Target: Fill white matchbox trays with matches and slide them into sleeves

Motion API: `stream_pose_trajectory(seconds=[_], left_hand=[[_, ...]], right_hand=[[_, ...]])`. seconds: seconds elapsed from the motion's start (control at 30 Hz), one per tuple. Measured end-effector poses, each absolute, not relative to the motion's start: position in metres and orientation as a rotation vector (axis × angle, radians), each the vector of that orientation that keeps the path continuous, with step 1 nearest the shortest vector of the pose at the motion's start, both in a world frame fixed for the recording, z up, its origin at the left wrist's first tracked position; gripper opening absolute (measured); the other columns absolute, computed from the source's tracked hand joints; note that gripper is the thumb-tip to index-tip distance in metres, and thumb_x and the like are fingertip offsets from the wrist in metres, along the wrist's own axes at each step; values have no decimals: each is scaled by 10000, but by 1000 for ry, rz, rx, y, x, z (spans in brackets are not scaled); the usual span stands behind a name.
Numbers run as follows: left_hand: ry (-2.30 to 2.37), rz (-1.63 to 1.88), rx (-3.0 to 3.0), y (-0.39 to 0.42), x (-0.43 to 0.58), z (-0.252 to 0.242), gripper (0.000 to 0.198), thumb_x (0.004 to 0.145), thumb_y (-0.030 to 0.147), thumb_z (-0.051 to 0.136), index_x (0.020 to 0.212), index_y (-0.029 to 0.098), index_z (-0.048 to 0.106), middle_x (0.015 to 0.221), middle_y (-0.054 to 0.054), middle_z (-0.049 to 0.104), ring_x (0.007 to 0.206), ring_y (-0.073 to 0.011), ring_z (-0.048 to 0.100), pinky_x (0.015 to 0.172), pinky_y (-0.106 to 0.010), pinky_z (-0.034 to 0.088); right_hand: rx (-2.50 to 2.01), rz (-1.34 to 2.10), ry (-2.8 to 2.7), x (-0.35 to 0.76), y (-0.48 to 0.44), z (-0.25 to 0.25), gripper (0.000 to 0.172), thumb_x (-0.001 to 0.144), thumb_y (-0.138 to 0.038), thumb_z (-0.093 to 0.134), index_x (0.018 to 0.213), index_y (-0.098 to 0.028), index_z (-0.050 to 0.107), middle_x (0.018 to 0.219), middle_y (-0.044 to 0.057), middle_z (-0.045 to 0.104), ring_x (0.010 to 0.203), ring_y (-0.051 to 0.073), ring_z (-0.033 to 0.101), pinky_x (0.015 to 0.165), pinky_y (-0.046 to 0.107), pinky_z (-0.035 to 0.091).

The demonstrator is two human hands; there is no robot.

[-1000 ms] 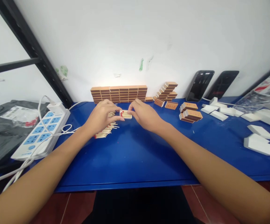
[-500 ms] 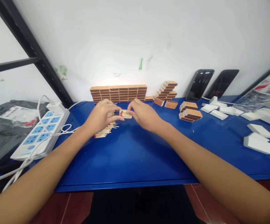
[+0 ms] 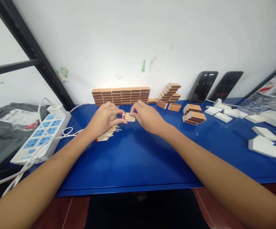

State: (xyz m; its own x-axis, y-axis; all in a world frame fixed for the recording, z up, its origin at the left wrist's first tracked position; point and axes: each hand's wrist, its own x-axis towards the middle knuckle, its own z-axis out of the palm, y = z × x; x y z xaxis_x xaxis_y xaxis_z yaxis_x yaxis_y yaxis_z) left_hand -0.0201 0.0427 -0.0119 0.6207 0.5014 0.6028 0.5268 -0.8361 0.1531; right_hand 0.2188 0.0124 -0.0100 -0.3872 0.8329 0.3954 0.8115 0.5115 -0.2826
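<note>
A small white matchbox tray point(image 3: 131, 120) full of red-tipped matches point(image 3: 128, 116) is held just above the blue table. My left hand point(image 3: 105, 118) pinches its left end between thumb and fingers. At the right end, the thumb and fingers of my right hand point(image 3: 147, 117) are closed on the tray's edge, close to the matches; their exact contact is hard to see. Beneath and beside my left hand lies a loose pile of matches point(image 3: 106, 135), partly hidden by that hand.
Matchboxes point(image 3: 121, 96) form a wall-like stack at the back. More boxes stand in a leaning stack point(image 3: 170, 92) and a small pile point(image 3: 194, 114) on the right. White trays point(image 3: 263, 146) lie far right. Two phones point(image 3: 204, 86) lean on the wall; a power strip point(image 3: 41, 136) sits left.
The right thumb and fingers have shifted very slightly at the tray's right end, showing a little more of the matches. My left hand keeps its hold.
</note>
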Motion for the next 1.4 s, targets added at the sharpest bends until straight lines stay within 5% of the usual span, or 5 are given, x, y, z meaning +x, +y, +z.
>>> stream_pose_trajectory(seconds=[1.07, 1.4], left_hand=[[-882, -1010, -2786, 42, -20, -10, 489, 908, 672, 732, 1107, 236, 830, 944, -80, 790, 963, -253, 665, 885, -386, 525], [-1084, -1032, -2667, 50, -31, -7, 424, 990, 585, 710, 1121, 201, 835, 1005, -108, 783, 997, -266, 651, 892, -406, 528]], right_hand=[[-1308, 60, -2273, 218, 11, -12, 76, 1076, -190, 567, 1074, -186, 643, 1114, 89, 658, 954, 224, 614, 802, 331, 400], [-946, 225, -2208, 189, -13, -24, 79, 1034, -209, 643, 993, -189, 707, 958, 28, 659, 803, 158, 572, 758, 296, 390]])
